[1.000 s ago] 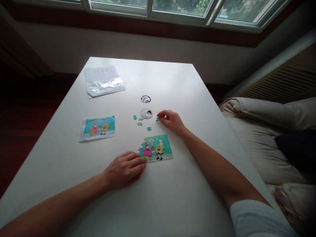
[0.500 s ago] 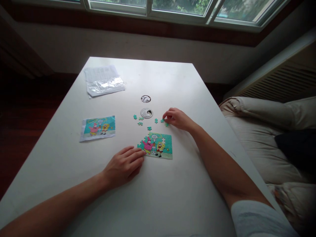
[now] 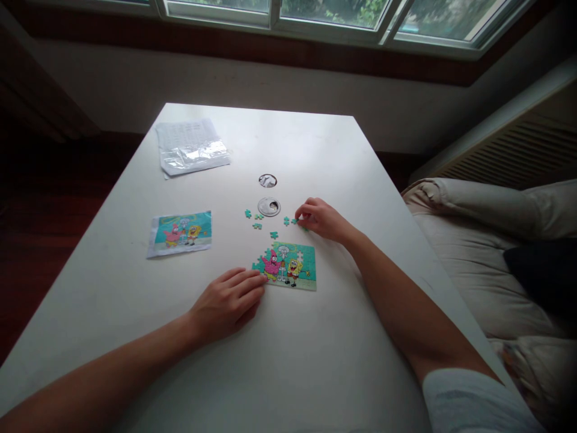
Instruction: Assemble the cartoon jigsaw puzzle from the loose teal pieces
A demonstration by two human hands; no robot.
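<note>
A partly assembled jigsaw puzzle (image 3: pixel 303 269) with cartoon figures lies in front of me, with gaps along its upper left and at the upper right. My left hand (image 3: pixel 229 300) lies flat at its lower left corner, fingers stretched out and fingertips touching the edge. Beyond the puzzle, my right hand (image 3: pixel 320 216) is closed in a pinch at a small teal puzzle piece (image 3: pixel 294 221). Another loose piece (image 3: pixel 286 221) sits just left of those fingers. One more piece (image 3: pixel 274 235) rests right above the puzzle. A further piece is partly hidden under the right hand.
Several loose pieces (image 3: pixel 257 226) lie left of centre on the white table (image 3: pixel 360 361). A printed picture sheet (image 3: pixel 180 234) is at the left, and a plastic bag with paper (image 3: pixel 193 147) at the far left. Two round holes (image 3: pixel 269 207) pierce the tabletop. A sofa (image 3: pixel 455 258) stands at the right.
My right hand has shifted slightly left over the loose pieces, its fingertips now covering more of the teal piece. My left hand stays at the puzzle's corner.
</note>
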